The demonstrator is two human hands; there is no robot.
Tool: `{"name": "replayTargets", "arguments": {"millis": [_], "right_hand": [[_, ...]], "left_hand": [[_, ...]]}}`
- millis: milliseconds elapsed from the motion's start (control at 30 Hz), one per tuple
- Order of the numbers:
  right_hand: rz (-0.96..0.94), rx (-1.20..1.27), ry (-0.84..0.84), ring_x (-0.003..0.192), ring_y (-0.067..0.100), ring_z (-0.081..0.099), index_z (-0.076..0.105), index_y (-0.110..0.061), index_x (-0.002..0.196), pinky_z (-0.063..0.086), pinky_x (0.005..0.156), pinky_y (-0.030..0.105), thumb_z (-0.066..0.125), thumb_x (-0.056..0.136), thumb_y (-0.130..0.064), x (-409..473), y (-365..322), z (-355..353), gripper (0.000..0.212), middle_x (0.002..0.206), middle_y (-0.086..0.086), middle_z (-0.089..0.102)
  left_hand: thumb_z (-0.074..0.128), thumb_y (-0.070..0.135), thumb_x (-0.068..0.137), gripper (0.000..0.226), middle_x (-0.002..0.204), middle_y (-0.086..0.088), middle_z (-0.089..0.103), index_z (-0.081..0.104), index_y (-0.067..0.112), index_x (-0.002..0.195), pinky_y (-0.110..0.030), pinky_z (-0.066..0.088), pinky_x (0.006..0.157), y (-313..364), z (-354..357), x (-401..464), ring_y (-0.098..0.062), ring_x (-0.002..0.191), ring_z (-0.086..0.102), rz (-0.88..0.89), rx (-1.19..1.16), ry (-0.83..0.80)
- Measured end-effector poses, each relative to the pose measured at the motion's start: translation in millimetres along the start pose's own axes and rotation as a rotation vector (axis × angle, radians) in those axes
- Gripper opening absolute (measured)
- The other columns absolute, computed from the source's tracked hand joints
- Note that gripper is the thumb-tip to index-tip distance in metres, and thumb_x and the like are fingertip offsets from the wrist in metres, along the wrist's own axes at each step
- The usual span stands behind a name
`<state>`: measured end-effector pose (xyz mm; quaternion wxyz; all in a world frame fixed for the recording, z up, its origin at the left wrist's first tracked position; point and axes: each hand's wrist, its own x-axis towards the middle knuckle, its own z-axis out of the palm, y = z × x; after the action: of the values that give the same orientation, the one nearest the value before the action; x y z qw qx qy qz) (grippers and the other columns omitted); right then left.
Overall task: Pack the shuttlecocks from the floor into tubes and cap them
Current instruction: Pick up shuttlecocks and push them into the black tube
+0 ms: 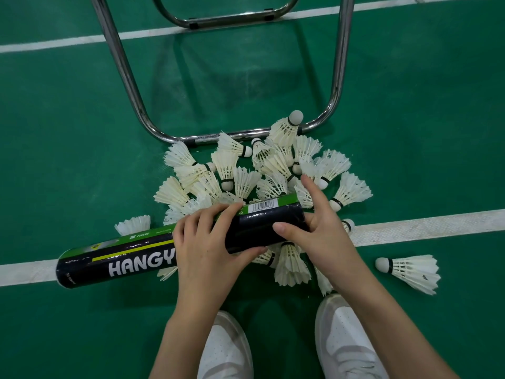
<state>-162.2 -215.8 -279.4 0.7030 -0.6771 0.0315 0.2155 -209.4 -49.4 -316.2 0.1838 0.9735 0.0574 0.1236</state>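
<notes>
1. Head view: left hand (203, 248) grips the tube (153, 250) at mid-length, fingers curled over its top.
2. Right hand (314, 228) grasps the tube's right end, thumb laid across the black wall, index finger extended.
3. Tube lies horizontally above the floor.
4. Shuttlecock pile (246, 173) lies directly beyond and beneath the grip.
5. Single shuttlecock (410, 272) rests well right of it.
6. Chair frame (131, 86) stands behind the pile.

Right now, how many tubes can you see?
1. The tube lies sideways above the shuttlecock pile, held by the left hand and right hand. Others may lie outside the view.
</notes>
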Motion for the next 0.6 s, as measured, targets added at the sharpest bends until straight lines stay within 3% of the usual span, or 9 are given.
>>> {"name": "replayTargets", "arguments": {"millis": [333,433,500,600], "right_hand": [[0.001,-0.054,-0.026,0.091,0.010,0.068,0.014,-0.035,0.146,0.052,0.080,0.017,0.069,0.080,-0.004,1.8,5.4,-4.9,0.092,0.094,0.005,0.073],[0.005,-0.034,-0.068,0.105,0.010,0.062,0.014,-0.037,0.145,0.050,0.083,0.016,0.066,0.082,-0.003,2.3,6.6,-5.2,0.089,0.129,0.007,0.057],[-0.004,-0.036,-0.082,0.111,0.010,0.059,0.015,-0.039,0.144,0.050,0.084,0.015,0.066,0.082,-0.003,2.1,7.2,-5.4,0.088,0.141,0.003,0.045],[-0.003,-0.049,-0.084,0.098,0.011,0.066,0.017,-0.039,0.142,0.051,0.075,0.014,0.066,0.081,-0.002,2.3,6.4,-8.8,0.086,0.120,0.009,0.063]], "left_hand": [[0.052,0.070,0.066,0.072,0.116,0.004,0.060,0.056,0.027,0.123,-0.042,0.031,0.097,0.4,1.0,-2.5,-0.020,0.106,0.049,-0.001,0.008,-0.016],[0.052,0.070,0.066,0.071,0.116,0.004,0.060,0.056,0.028,0.124,-0.042,0.031,0.097,1.1,0.7,-2.6,-0.021,0.106,0.050,0.004,0.010,-0.025],[0.053,0.070,0.066,0.071,0.116,0.004,0.060,0.056,0.028,0.123,-0.042,0.031,0.097,1.2,1.0,-3.2,-0.022,0.106,0.051,0.005,0.014,-0.030],[0.053,0.070,0.065,0.072,0.116,0.004,0.060,0.056,0.028,0.123,-0.041,0.030,0.097,0.9,1.3,-3.4,-0.021,0.106,0.050,0.002,0.018,-0.041]]}}
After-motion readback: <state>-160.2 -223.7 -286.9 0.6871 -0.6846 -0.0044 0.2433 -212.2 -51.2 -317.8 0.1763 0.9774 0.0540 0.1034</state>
